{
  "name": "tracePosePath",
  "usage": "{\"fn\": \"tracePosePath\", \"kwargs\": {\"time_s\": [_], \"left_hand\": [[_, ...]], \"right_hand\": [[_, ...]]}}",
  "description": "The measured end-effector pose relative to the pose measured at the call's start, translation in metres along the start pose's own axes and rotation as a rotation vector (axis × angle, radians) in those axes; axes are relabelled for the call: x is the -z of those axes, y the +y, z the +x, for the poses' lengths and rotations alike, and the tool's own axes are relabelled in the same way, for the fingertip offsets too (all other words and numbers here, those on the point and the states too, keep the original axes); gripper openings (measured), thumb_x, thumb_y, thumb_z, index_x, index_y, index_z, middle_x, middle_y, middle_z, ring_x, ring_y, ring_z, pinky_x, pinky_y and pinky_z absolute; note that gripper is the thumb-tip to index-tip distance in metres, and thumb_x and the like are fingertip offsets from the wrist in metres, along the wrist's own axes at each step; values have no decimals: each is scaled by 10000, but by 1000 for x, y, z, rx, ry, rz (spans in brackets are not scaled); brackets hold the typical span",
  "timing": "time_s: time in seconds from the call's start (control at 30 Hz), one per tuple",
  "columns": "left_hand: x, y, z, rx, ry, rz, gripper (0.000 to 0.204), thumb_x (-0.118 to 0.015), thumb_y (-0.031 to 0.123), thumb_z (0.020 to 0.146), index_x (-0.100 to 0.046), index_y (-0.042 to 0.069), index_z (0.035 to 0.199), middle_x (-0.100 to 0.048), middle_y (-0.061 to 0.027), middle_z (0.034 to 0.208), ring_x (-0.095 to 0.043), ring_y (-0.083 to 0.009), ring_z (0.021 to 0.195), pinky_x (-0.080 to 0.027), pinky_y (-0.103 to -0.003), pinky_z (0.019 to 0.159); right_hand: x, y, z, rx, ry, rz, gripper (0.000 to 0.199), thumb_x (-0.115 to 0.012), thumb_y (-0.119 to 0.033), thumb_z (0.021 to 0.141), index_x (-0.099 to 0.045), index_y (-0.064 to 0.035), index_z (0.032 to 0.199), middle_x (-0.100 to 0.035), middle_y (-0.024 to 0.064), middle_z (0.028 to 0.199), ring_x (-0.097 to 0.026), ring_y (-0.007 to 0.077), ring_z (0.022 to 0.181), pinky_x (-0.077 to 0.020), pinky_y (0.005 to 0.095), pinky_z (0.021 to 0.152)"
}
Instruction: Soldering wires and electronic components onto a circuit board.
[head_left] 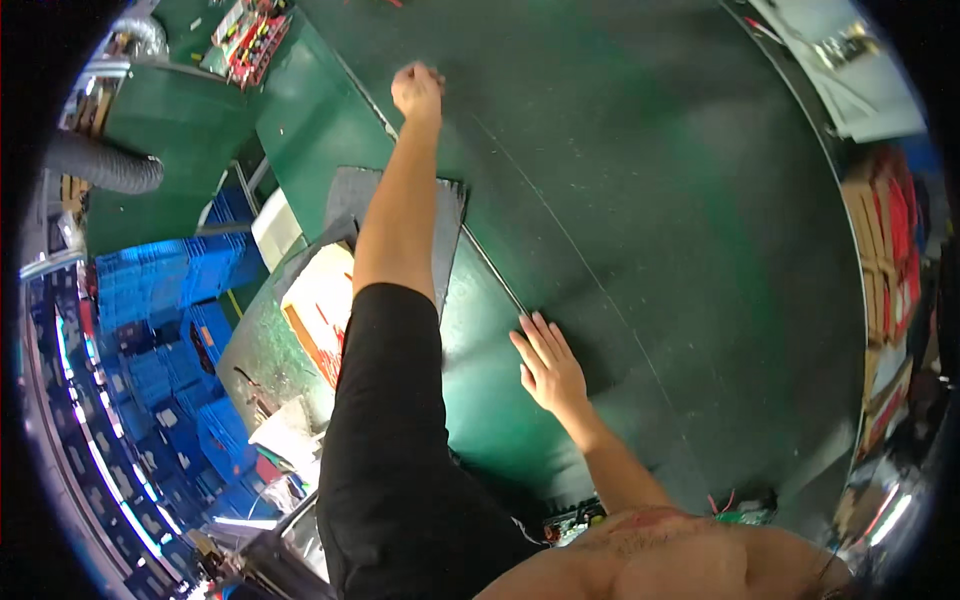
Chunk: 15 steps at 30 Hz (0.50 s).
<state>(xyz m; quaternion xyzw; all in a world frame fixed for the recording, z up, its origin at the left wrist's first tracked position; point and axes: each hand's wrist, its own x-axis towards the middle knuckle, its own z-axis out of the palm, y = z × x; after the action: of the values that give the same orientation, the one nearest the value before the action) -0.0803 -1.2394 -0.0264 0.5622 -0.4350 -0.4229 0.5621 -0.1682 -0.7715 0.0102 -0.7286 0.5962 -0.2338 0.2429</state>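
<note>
My left hand (418,92) is stretched far forward over the dark green table (640,230), its fingers curled in. Whether anything sits inside those fingers is hidden. The left forearm passes above a grey mat (350,195) and partly covers an open carton (325,300) with red strands or wires. Nearer to me, my right hand (553,368) lies flat on the green surface with fingers extended, holding nothing. Its fingertips are beside a thin seam (490,265) that runs between the table's sections.
Blue plastic crates (165,280) are stacked at the left, below a grey flexible hose (110,165). A tray of red parts (255,45) rests at the far left. Cardboard boxes (880,270) line the right edge. Circuit boards (575,522) lie along the near edge.
</note>
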Motion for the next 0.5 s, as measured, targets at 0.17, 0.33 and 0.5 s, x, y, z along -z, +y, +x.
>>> {"fn": "tracePosePath", "kwargs": {"time_s": [0.17,0.33,0.5], "left_hand": [[-24,-24,108,51,8,-158,218,-457,115,896,-603,-35,837,-626,-110,657,-586,-173,496,-444,-270,416],[-24,-51,194,182,-95,-372,331,-534,175,912,-459,-51,1143,-608,-168,933,-648,-250,685,-534,-319,565],[-39,-51,222,220,-52,-619,365,-521,182,917,-400,-56,1166,-596,-206,984,-648,-332,776,-545,-361,594]], "right_hand": [[-2,0,1,66,-123,19,501,-539,-101,761,-509,-62,1259,-431,132,1360,-404,302,1268,-301,428,1070],[2,-3,11,87,-162,-77,453,-490,-96,778,-548,-85,1227,-488,79,1316,-464,234,1222,-338,382,1048],[-3,-1,10,51,-209,-51,462,-506,-114,757,-558,-108,1216,-515,59,1282,-486,212,1185,-345,378,1035]]}}
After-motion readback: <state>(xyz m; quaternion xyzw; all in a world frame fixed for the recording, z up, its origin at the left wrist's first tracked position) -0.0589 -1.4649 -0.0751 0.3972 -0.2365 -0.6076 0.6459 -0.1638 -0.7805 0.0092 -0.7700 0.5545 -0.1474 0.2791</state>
